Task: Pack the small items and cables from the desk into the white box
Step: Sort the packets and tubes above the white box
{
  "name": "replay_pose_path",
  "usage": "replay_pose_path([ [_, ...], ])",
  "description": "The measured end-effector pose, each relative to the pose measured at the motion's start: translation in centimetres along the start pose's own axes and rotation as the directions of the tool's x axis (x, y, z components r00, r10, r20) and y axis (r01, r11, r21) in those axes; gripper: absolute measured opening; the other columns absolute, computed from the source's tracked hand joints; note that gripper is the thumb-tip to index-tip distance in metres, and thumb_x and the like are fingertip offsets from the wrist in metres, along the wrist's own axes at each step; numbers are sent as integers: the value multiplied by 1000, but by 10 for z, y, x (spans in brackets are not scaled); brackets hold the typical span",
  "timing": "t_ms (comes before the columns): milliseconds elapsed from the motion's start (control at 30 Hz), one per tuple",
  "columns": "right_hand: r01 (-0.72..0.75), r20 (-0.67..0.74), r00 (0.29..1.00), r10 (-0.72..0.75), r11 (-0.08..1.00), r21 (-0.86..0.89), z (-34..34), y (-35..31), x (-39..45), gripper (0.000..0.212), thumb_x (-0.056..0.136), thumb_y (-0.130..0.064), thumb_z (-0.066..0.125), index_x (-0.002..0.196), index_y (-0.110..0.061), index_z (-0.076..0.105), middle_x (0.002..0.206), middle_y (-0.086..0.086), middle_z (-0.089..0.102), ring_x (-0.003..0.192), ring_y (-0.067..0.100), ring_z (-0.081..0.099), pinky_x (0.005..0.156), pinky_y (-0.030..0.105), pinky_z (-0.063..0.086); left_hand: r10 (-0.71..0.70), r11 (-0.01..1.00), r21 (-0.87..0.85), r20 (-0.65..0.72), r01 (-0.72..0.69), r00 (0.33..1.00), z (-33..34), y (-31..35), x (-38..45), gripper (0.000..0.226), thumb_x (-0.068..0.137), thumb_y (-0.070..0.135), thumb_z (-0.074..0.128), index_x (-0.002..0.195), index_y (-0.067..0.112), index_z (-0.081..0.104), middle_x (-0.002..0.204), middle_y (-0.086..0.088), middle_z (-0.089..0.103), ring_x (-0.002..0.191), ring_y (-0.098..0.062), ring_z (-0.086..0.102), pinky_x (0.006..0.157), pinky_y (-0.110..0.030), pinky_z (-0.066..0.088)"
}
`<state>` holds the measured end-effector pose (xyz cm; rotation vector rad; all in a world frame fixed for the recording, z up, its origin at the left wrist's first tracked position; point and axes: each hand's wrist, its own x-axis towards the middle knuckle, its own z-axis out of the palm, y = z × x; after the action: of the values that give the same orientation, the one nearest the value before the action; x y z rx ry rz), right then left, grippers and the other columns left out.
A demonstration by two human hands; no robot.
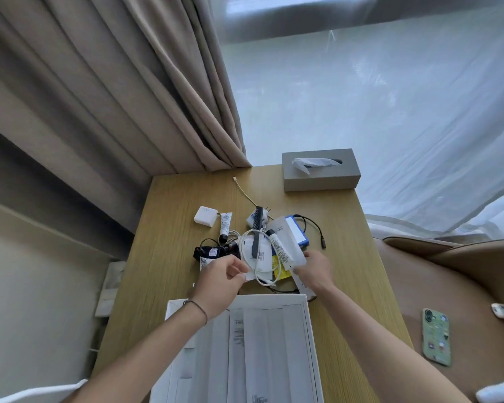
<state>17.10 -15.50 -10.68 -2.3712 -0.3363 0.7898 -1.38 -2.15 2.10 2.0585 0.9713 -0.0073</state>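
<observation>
An open white box [309,344] lies at the near edge of the wooden desk [169,228]. Just beyond it sits a heap of small items: a looped white cable [249,237], a black comb [256,231], a white tube [225,225], a white charger [206,216], a black adapter [211,252], a blue-edged device [297,231] and a yellow packet [280,270]. My left hand [220,279] pinches a white paper packet [261,264] under the cable. My right hand [313,269] grips the end of a frosted white pouch [288,242] with a tube on it.
A grey tissue box [320,171] stands at the desk's far right corner, with a beige cable [245,193] lying near it. Curtains hang behind the desk. A brown seat on the right holds a green phone [436,335] and a small white case [501,310].
</observation>
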Motion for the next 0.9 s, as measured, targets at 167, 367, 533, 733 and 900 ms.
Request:
replay_pose_path([
  [167, 50, -47, 998, -51, 999, -17, -13, 1, -2, 18, 84, -20, 70, 100, -14, 69, 91, 2, 71, 73, 22, 69, 65, 46, 62, -140, 990, 12, 13, 139, 990, 4, -20, 28, 17, 87, 5, 61, 83, 19, 67, 80, 1, 68, 69, -9, 61, 49, -14, 43],
  [367, 74, -83, 995, -64, 989, 127, -44, -8, -17, 24, 83, -19, 72, 103, -16, 60, 101, 3, 66, 81, 25, 68, 65, 43, 61, -301, 946, -103, 69, 307, 951, 19, -36, 65, 21, 87, 0, 55, 90, 17, 68, 88, -5, 69, 85, -25, 68, 77, -37, 61],
  [533, 93, -60, 995, -82, 970, 227, -64, -19, -33, 29, 83, -15, 73, 109, -17, 59, 106, 6, 67, 84, 20, 68, 53, 22, 46, -374, 906, -227, -38, 356, 927, 31, -36, 92, 23, 95, -1, 48, 94, 15, 63, 84, -15, 70, 60, -26, 66, 52, -35, 60],
  [733, 79, -34, 997, -72, 950, 302, -68, -26, -48, 36, 84, -16, 74, 118, -19, 61, 106, 1, 68, 93, 21, 69, 63, 29, 51, -280, 960, -56, -95, 275, 955, 30, -38, 117, 11, 96, 11, 57, 97, 14, 68, 94, -6, 73, 88, -26, 70, 79, -41, 60],
  [900, 64, -19, 998, -61, 936, 347, -64, -31, -56, 30, 83, -14, 74, 105, -29, 60, 96, -13, 69, 82, 7, 69, 57, 21, 49, -321, 943, -99, -6, 319, 947, 30, -45, 134, 16, 97, 19, 60, 105, 11, 72, 69, 0, 69, 58, -7, 65, 51, -20, 42],
])
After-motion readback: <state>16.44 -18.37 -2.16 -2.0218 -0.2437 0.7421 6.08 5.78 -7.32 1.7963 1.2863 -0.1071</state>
